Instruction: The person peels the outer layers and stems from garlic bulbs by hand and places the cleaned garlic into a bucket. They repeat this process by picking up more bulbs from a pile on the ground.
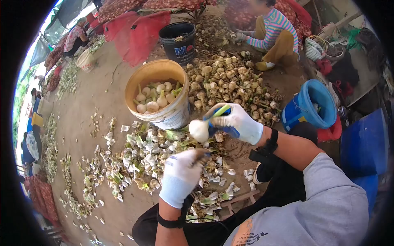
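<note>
In the middle of the head view, my right hand (pixel 236 122), in a white and blue glove, grips a peeled white garlic bulb (pixel 199 130) by its green stem. The bulb hangs to the left of the fingers, over a heap of husks. My left hand (pixel 184 172), also gloved, is just below and left of the bulb, apart from it, with its fingers curled together; what they hold, if anything, is hidden. A cream bucket (pixel 188 98) of peeled bulbs (pixel 152 106) stands beyond, up and to the left.
Unpeeled garlic (pixel 230 78) is heaped beyond my hands. Husks (pixel 143 151) cover the ground at the left. A blue bucket (pixel 301 106) stands at the right, a black bucket (pixel 174 51) further back. A co-worker (pixel 273 33) crouches at the top right, another person (pixel 76 39) far left.
</note>
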Motion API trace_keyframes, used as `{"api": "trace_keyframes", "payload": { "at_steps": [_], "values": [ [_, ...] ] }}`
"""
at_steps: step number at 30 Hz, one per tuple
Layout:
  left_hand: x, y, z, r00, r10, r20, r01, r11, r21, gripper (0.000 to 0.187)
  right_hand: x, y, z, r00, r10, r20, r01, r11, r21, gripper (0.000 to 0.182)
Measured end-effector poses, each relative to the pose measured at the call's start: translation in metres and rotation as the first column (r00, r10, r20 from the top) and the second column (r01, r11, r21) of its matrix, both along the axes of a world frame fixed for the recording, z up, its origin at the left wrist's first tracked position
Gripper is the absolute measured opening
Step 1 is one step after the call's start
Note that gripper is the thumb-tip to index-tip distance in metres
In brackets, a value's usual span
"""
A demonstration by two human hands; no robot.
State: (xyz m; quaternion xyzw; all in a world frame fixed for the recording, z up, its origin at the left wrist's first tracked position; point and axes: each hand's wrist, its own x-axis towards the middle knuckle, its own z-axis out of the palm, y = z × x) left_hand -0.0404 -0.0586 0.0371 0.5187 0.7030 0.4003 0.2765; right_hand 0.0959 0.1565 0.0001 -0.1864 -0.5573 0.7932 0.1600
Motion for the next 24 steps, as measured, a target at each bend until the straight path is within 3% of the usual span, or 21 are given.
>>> {"api": "trace_keyframes", "payload": {
  "at_steps": [2, 4, 5, 7, 9, 11, 13, 14, 15, 17, 18, 21, 22, 23, 24],
  "values": [
    [0.009, -0.005, 0.002, 0.987, -0.149, -0.064, 0.145, 0.987, -0.064, 0.02, -0.014, 0.013, -0.015, 0.993, -0.116, 0.025, 0.119, 0.982, -0.149, 0.023],
    [0.014, -0.011, -0.006, 0.951, -0.275, -0.143, 0.238, 0.944, -0.228, 0.02, -0.034, 0.03, -0.028, 0.976, -0.198, 0.095, 0.197, 0.98, 0.019, 0.023],
    [0.012, -0.014, -0.012, 0.951, -0.276, -0.137, 0.241, 0.944, -0.225, 0.02, -0.045, 0.041, -0.035, 0.97, -0.216, 0.113, 0.2, 0.971, 0.133, 0.024],
    [0.008, -0.021, -0.025, 0.805, -0.325, -0.497, 0.036, 0.862, -0.506, 0.019, -0.075, 0.059, -0.045, 0.954, -0.293, 0.059, 0.261, 0.913, 0.313, 0.029],
    [-0.001, -0.029, -0.032, 0.8, -0.199, -0.566, -0.103, 0.884, -0.457, 0.019, -0.1, 0.05, -0.009, 0.939, -0.336, 0.072, 0.31, 0.918, 0.249, 0.028],
    [-0.008, -0.034, -0.027, 0.795, -0.144, -0.59, -0.137, 0.904, -0.406, 0.026, -0.126, 0.061, -0.02, 0.947, -0.164, -0.276, 0.134, 0.983, -0.123, 0.028],
    [-0.008, -0.034, -0.02, 0.801, -0.13, -0.584, -0.156, 0.897, -0.414, 0.031, -0.126, 0.061, -0.036, 0.957, -0.224, -0.182, 0.211, 0.973, -0.092, 0.034],
    [-0.008, -0.034, -0.018, 0.813, -0.161, -0.56, -0.133, 0.885, -0.447, 0.032, -0.118, 0.062, -0.051, 0.953, -0.264, 0.151, 0.197, 0.915, 0.352, 0.037],
    [-0.008, -0.033, -0.015, 0.822, -0.189, -0.537, -0.112, 0.872, -0.477, 0.034, -0.11, 0.066, -0.076, 0.814, -0.41, 0.412, 0.002, 0.71, 0.704, 0.04],
    [-0.007, -0.028, -0.008, 0.791, -0.271, -0.548, -0.07, 0.851, -0.521, 0.041, -0.09, 0.082, -0.192, 0.734, -0.357, 0.577, -0.446, 0.387, 0.807, 0.046],
    [-0.008, -0.025, -0.009, 0.813, -0.291, -0.504, -0.042, 0.834, -0.551, 0.043, -0.08, 0.063, -0.191, 0.63, -0.315, 0.71, -0.577, 0.421, 0.7, 0.042],
    [-0.009, -0.015, -0.002, 0.853, -0.306, -0.423, 0.0, 0.81, -0.586, 0.038, -0.066, 0.039, -0.251, 0.283, -0.2, 0.938, -0.895, 0.297, 0.333, 0.05],
    [-0.009, -0.014, -0.005, 0.851, -0.304, -0.427, 0.004, 0.818, -0.576, 0.035, -0.053, 0.034, -0.286, 0.293, -0.211, 0.933, -0.908, 0.244, 0.34, 0.052],
    [-0.007, -0.014, -0.012, 0.851, -0.302, -0.429, 0.01, 0.827, -0.563, 0.031, -0.037, 0.03, -0.321, 0.347, -0.238, 0.907, -0.921, 0.098, 0.378, 0.049],
    [-0.006, -0.013, -0.018, 0.856, -0.284, -0.432, 0.005, 0.84, -0.543, 0.027, -0.038, 0.027, -0.317, 0.231, -0.225, 0.947, -0.943, 0.188, 0.275, 0.044]
  ]
}}
